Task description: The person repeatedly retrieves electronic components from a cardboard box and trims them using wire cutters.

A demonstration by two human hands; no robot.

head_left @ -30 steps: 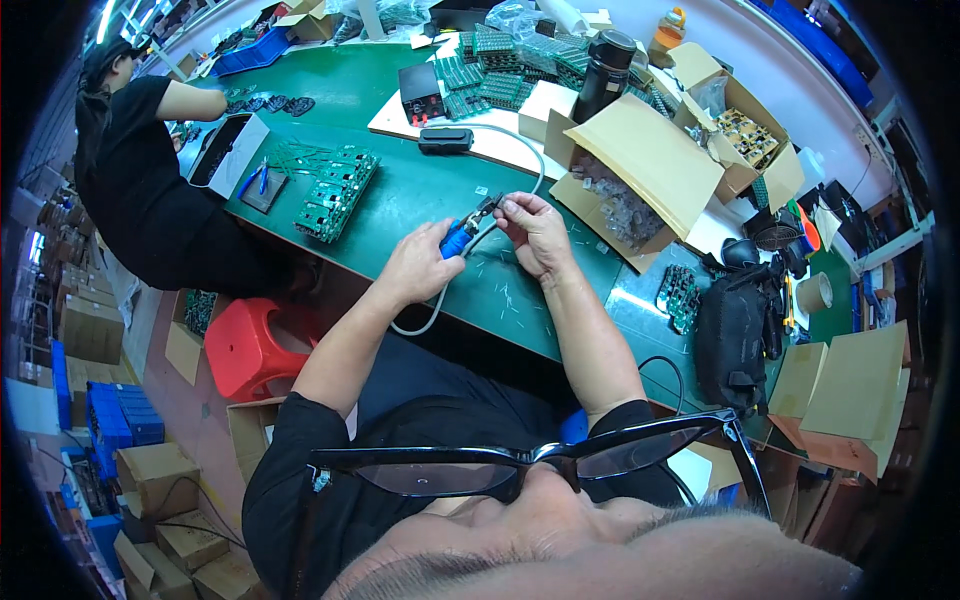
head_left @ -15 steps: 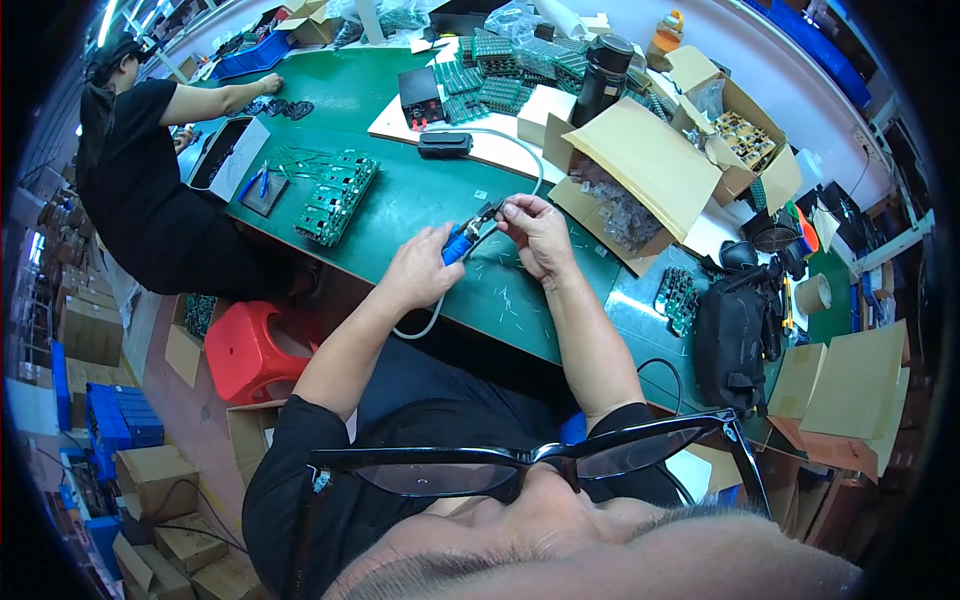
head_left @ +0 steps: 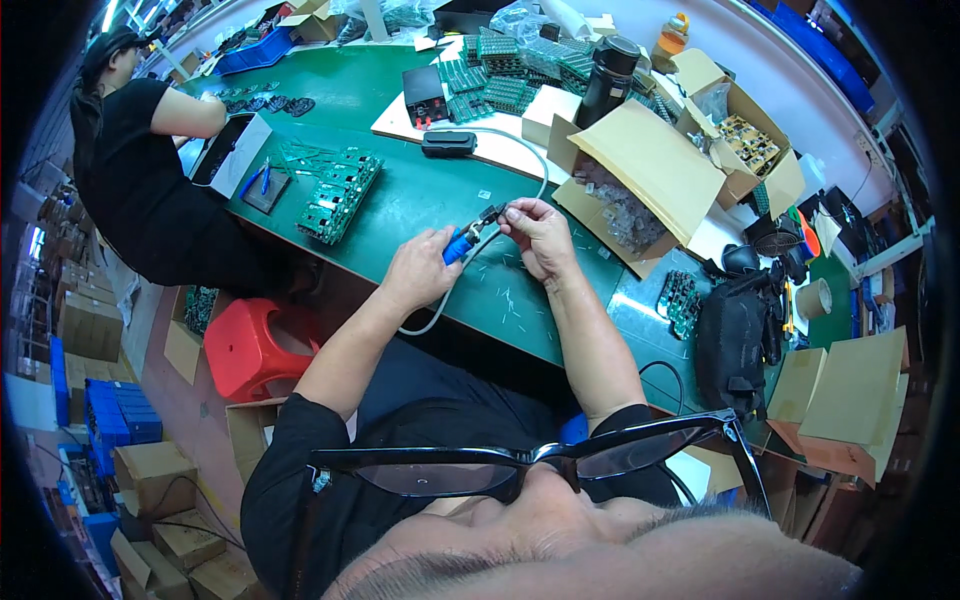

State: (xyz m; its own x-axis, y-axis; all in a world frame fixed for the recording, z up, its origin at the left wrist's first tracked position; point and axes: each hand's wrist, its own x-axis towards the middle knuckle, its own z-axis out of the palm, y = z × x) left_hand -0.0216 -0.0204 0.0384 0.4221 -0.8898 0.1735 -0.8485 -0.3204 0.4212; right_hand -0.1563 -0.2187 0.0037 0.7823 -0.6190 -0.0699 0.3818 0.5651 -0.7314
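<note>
In the head view, the only angle on this, the person's left hand [head_left: 418,270] has a firm grip round a blue-handled tool [head_left: 459,247], out over the front part of the green worktop [head_left: 415,200]. The right hand [head_left: 541,240] is at the tool's head, thumb and forefinger drawn together on what looks to me like a small dark piece [head_left: 493,213]. That piece sits between the two hands, up off the worktop.

I'd judge the job on it to be under way, not finished, since tool and fingers are both at it. Pale slivers [head_left: 508,298] lie scattered just beside the hands; they look like offcuts, so I'd guess some rounds are done. Circuit boards [head_left: 340,195] stand piled to the left, though whether those are finished or waiting I can't tell, nor how many pieces are left.

The tool's jaws are too small and dark to read, and the fingertips cover the piece's far end. A grey cable [head_left: 436,314] passes behind the left hand, so whether it joins the tool is hard to say. Over on the left, the co-worker's [head_left: 150,170] hands can't be made out clearly.
</note>
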